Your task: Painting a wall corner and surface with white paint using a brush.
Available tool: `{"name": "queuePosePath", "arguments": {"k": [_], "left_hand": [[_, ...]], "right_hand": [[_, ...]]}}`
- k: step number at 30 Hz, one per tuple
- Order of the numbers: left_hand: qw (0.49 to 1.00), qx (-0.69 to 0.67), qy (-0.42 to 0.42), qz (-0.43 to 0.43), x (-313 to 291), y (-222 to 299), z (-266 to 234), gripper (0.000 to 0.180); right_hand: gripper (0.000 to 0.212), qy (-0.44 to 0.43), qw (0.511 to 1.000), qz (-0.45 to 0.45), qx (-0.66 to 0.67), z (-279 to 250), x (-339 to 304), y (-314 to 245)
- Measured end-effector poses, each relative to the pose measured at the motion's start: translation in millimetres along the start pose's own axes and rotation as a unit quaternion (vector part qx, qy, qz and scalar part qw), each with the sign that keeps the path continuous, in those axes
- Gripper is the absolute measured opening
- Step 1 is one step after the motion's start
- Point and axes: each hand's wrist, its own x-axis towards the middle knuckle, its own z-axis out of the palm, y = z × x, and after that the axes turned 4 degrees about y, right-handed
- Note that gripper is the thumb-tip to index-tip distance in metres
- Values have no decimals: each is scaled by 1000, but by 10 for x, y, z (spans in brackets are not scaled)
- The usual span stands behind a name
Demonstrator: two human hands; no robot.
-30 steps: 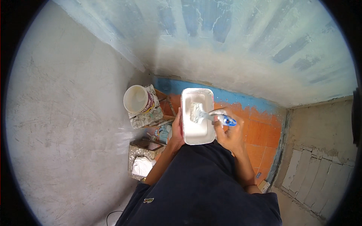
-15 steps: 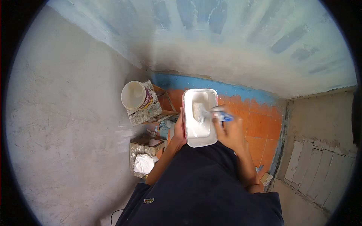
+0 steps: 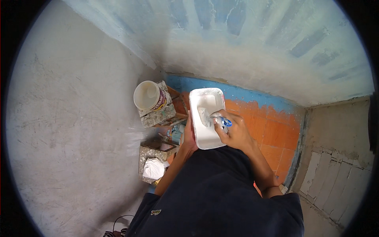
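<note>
The person holds a white rectangular tub (image 3: 210, 139) in front of the torso, above the floor, with its open side up and its near end just beside the dark shirt (image 3: 221, 193). The left hand (image 3: 190, 138) supports the tub along its left long wall; the fingers are wrapped against that side, and their tips are hidden. The right hand (image 3: 237, 132) extends over the right rim. Its fingers are clenched around the blue-and-white handle of a brush (image 3: 204, 117). The whitened bristles are inside the tub, pointing left; I cannot tell whether they touch the bottom.

To the left of the tub, a white bucket (image 3: 146, 96) with a coloured label stands on a paint-spattered board (image 3: 158, 117). Nearer the person, a white bundle (image 3: 153, 169) lies beside the left forearm. The floor (image 3: 272, 132) is orange tile with a blue band (image 3: 237, 93) along the far wall (image 3: 237, 59). That wall has blue and pale patches. The left wall (image 3: 75, 118) is grey and scuffed.
</note>
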Motion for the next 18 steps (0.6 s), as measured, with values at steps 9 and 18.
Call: {"name": "queuePosePath", "arguments": {"k": [9, 18], "left_hand": [[999, 37, -5, 24, -86, 45, 88, 65], [1000, 12, 24, 0, 14, -10, 164, 68]], "right_hand": [[13, 63, 998, 23, 18, -127, -18, -79], [8, 109, 989, 86, 42, -314, -100, -119]]}}
